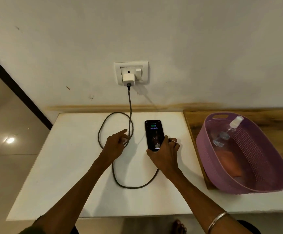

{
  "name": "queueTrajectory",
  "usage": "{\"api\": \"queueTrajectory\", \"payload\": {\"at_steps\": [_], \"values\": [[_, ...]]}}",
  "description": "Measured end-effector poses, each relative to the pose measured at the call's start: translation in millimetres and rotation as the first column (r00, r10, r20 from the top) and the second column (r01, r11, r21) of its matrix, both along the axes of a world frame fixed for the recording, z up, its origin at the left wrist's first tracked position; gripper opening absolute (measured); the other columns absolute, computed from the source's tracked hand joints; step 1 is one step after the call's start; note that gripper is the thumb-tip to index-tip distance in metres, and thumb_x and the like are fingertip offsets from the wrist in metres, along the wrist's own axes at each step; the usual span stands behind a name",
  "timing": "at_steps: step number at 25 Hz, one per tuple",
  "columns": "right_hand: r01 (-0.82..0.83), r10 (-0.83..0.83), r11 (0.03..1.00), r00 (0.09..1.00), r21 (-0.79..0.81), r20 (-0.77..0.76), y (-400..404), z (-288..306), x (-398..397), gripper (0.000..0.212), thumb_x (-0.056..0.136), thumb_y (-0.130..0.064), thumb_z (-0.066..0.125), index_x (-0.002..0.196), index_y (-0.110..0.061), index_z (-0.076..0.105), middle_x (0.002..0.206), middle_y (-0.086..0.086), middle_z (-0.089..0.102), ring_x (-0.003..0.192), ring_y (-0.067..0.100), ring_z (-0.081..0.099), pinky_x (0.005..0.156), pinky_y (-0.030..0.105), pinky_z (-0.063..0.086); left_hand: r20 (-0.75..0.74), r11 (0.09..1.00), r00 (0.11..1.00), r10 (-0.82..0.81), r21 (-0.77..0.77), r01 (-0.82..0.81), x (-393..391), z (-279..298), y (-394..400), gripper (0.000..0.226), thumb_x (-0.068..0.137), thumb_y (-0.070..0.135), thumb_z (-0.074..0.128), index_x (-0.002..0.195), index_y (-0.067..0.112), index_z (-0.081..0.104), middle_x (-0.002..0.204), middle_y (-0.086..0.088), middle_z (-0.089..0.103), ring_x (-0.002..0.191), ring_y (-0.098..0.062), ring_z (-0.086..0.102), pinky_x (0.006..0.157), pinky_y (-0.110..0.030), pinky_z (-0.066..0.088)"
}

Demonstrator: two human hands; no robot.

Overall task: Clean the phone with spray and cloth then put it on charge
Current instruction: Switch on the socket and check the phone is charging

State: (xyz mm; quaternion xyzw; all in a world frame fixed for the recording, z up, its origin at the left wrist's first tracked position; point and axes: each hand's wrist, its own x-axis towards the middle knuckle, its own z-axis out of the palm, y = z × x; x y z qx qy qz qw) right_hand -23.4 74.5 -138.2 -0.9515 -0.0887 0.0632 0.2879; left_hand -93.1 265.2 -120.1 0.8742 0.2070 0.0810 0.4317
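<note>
Phone: a black rectangular smartphone [154, 135] lies face up on the white tabletop [66, 166], screen lit with a green battery icon near the top; the small text on the screen is too blurred to read surely.
Right hand: the right hand [164, 155] covers the phone's near end, thumb on its left edge, fingers curled round the right edge — closed on the phone. A ring shows on one finger.
Left hand: the left hand [116, 144] rests on the table left of the phone, forefinger stretched forward, the other fingers bent over the cable loop; whether they pinch the cable cannot be told.
Cable: a grey braided charging cable [130, 105] drops from the white square wall charger [128, 79], loops on the table and runs under the right wrist; its plug end at the phone is hidden by the hand.
Socket: a white wall socket plate with a rocker switch [138, 74] holds the charger.
Basket: a purple perforated plastic basket [272, 174] stands on a wooden board [193, 129] to the right, well apart from the phone.
Spray bottle: a clear plastic spray bottle with a white nozzle [228, 130] lies tilted inside the basket.
Cloth: an orange folded cloth [230, 162] lies on the basket floor — blurred, its near end cut off by the rim.
Bracelet: a thin metal bangle [216, 220] circles the right forearm.
</note>
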Motion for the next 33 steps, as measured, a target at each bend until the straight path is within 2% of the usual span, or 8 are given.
{"api": "queueTrajectory", "payload": {"at_steps": [3, 7, 10, 18, 21, 25, 28, 33], "values": [[-0.024, 0.024, 1.000, 1.000, -0.015, 0.008, -1, -2, 4, 0.095, 0.070, -0.055, 0.074, 0.141, -0.009, 0.031, 0.139, 0.017, 0.034, 0.125, 0.030, 0.034, 0.103, 0.037, 0.041, 0.077, 0.987, 0.990, -0.116, 0.119, 0.106, -50, -4, 14, 0.060, 0.088, 0.005, 0.057, 0.145, 0.015, 0.042, 0.139, -0.006, 0.055, 0.130, -0.021, 0.049, 0.108, -0.028, 0.037], [-0.027, 0.028, 0.999, 0.999, -0.042, 0.022, -3, -4, 4, 0.098, 0.069, -0.059, 0.072, 0.141, -0.008, 0.031, 0.139, 0.018, 0.034, 0.124, 0.032, 0.035, 0.100, 0.038, 0.041, -0.240, 0.911, 0.927, -0.287, 0.232, 0.342, -86, -10, 19, 0.126, 0.058, 0.082, 0.068, 0.156, 0.031, 0.007, 0.158, 0.017, 0.010, 0.143, -0.002, 0.011, 0.119, -0.029, 0.015], [-0.006, 0.006, 0.999, 1.000, -0.054, 0.010, 1, -1, 4, 0.095, 0.069, -0.060, 0.071, 0.140, -0.010, 0.032, 0.139, 0.017, 0.034, 0.124, 0.033, 0.036, 0.099, 0.040, 0.044, -0.271, 0.866, 0.898, -0.347, 0.274, 0.418, -86, -16, 9, 0.148, 0.042, 0.090, 0.068, 0.156, 0.027, -0.003, 0.159, 0.017, -0.003, 0.145, -0.001, -0.001, 0.121, -0.029, 0.008], [-0.004, 0.008, 0.998, 0.998, -0.062, 0.064, 2, -1, 6, 0.085, 0.071, -0.060, 0.070, 0.134, -0.013, 0.037, 0.133, 0.015, 0.039, 0.118, 0.028, 0.040, 0.095, 0.035, 0.044, -0.076, 0.908, 0.963, -0.258, 0.322, 0.268, -64, -17, 14, 0.061, 0.086, 0.024, 0.074, 0.141, 0.021, 0.049, 0.151, 0.005, 0.044, 0.141, -0.014, 0.039, 0.116, -0.026, 0.030], [-0.007, 0.010, 0.999, 0.998, -0.050, 0.064, 2, -2, 8, 0.086, 0.071, -0.060, 0.070, 0.135, -0.013, 0.037, 0.133, 0.015, 0.039, 0.118, 0.028, 0.040, 0.095, 0.035, 0.043, 0.001, 0.878, 0.962, -0.273, 0.409, 0.249, -67, -23, 11, 0.049, 0.089, 0.013, 0.070, 0.136, 0.015, 0.056, 0.143, 0.000, 0.053, 0.133, -0.017, 0.050, 0.111, -0.023, 0.035], [-0.040, 0.040, 0.999, 0.999, 0.024, -0.013, -6, -1, 7, 0.086, 0.072, -0.057, 0.071, 0.137, -0.014, 0.035, 0.136, 0.014, 0.034, 0.124, 0.030, 0.035, 0.099, 0.040, 0.044, -0.031, 0.945, 0.976, -0.216, 0.245, 0.217, -68, -13, 10, 0.062, 0.085, 0.026, 0.075, 0.141, 0.018, 0.051, 0.143, 0.003, 0.052, 0.132, -0.012, 0.049, 0.109, -0.019, 0.034], [-0.064, 0.068, 0.995, 0.996, 0.073, -0.051, -17, -2, 3, 0.081, 0.075, -0.051, 0.072, 0.138, -0.015, 0.036, 0.138, 0.014, 0.031, 0.127, 0.029, 0.032, 0.100, 0.039, 0.043, 0.033, 1.000, 0.999, 0.005, 0.029, -0.006, -51, 14, -2, 0.050, 0.085, 0.040, 0.073, 0.130, 0.020, 0.063, 0.128, 0.005, 0.065, 0.119, -0.010, 0.060, 0.102, -0.023, 0.041], [-0.088, 0.089, 0.993, 0.996, 0.084, -0.003, -25, -4, -6, 0.071, 0.078, -0.046, 0.070, 0.136, -0.015, 0.041, 0.139, 0.012, 0.035, 0.128, 0.027, 0.031, 0.103, 0.035, 0.038, 0.074, 0.825, 0.966, 0.249, -0.538, -0.172, 28, 95, -24, 0.034, 0.097, 0.032, 0.058, 0.121, 0.008, 0.064, 0.108, -0.008, 0.073, 0.096, -0.019, 0.071, 0.094, -0.035, 0.055]]}}
